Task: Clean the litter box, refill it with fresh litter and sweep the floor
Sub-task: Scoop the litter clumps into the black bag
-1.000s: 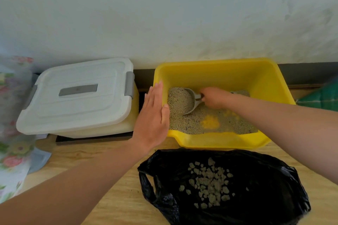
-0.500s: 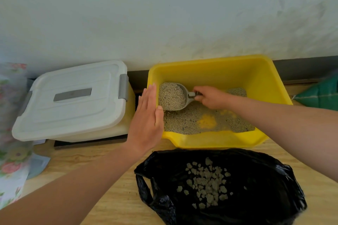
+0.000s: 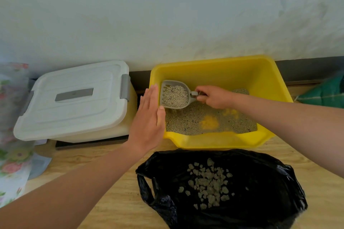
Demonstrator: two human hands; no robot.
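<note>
One full scoop (image 3: pixel 175 95) over litter (image 3: pixel 188 123)

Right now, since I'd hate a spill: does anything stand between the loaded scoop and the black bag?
Only the near wall of the litter box, which the scoop in the right hand must clear. The left hand rests at its left rim, off that path. The black bag lies open.

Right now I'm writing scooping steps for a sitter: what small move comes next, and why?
Probably a gentle shake of the scoop over the yellow litter box. The right hand holds it by the handle, full of fine grains, above the litter, while the flat left hand lies at the box's side. Sifting first keeps clean litter out of the black bag.
</note>
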